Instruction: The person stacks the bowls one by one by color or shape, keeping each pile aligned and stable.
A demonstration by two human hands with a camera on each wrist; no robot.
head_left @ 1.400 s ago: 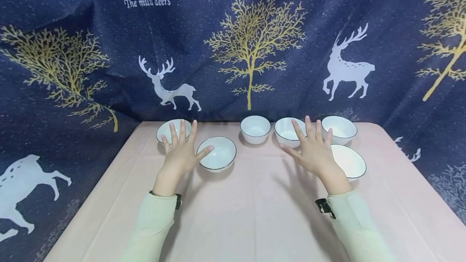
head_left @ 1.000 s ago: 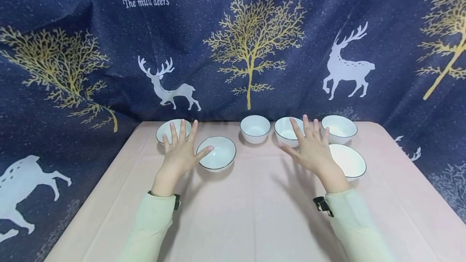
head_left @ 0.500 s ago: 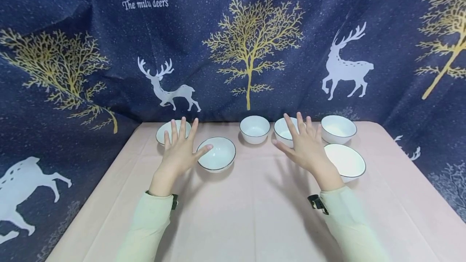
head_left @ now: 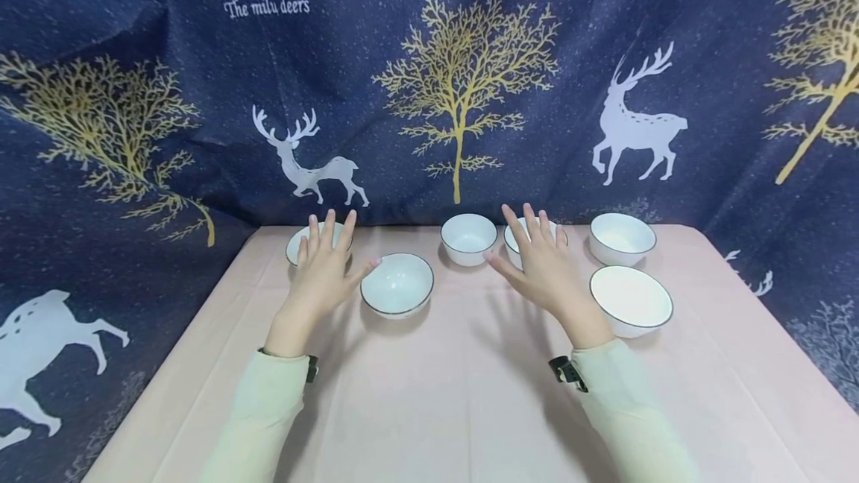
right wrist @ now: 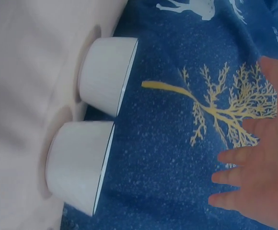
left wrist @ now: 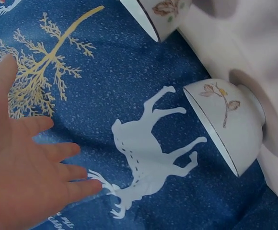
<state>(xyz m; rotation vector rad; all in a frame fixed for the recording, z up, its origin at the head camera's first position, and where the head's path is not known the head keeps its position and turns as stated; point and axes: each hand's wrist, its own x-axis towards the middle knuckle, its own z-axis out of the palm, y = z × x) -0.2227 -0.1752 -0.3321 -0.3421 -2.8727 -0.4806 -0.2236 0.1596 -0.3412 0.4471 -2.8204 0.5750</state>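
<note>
My left hand (head_left: 319, 274) hovers above the table with fingers spread and holds nothing. Behind its fingers is a white bowl (head_left: 295, 244), partly hidden, and to its right stands another dark-rimmed bowl (head_left: 397, 285). The left wrist view shows a leaf-patterned bowl (left wrist: 227, 124) apart from the hand. My right hand (head_left: 545, 267), also spread and holding nothing, covers part of a white bowl (head_left: 552, 233) at the back. A plain bowl (head_left: 468, 239) stands left of that one. In the right wrist view, a white bowl (right wrist: 79, 163) sits well away from the fingers.
Two more white bowls stand at the right, one at the back (head_left: 622, 238) and one nearer (head_left: 631, 300). A pale pink cloth covers the table (head_left: 429, 408). A dark blue curtain (head_left: 416, 95) with deer and trees hangs right behind the far edge.
My right hand has drifted left, uncovering the nearer right bowl and covering more of the back one. My left hand has shifted slightly left and up. The bowls have stayed put.
</note>
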